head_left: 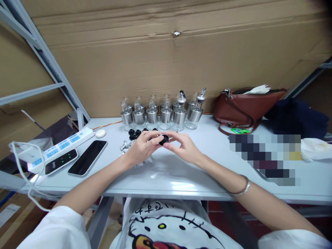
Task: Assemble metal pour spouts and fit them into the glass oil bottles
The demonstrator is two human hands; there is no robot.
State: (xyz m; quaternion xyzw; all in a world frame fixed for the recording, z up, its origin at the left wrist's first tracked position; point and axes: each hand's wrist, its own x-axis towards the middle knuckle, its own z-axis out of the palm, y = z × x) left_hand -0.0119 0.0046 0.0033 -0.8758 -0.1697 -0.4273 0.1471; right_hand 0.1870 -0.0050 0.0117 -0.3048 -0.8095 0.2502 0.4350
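My left hand (142, 147) and my right hand (181, 145) meet over the middle of the light grey table (181, 173). Together their fingertips pinch a small black round cap (164, 139). Under my left hand lies something clear that I cannot make out. Several more black caps (135, 133) and a small metal spout (124, 145) lie just behind my left hand. Farther back stand two rows of glass bottles with steel bands (160, 114); two at the right carry pour spouts (201, 94).
At the left lie a white power strip (62, 143), a black device with green lights (61, 162) and a dark phone (88, 157). A brown leather bag (243, 103), dark cloth (295, 117) and a white wrapper (315, 148) sit at the right. Cardboard backs the table.
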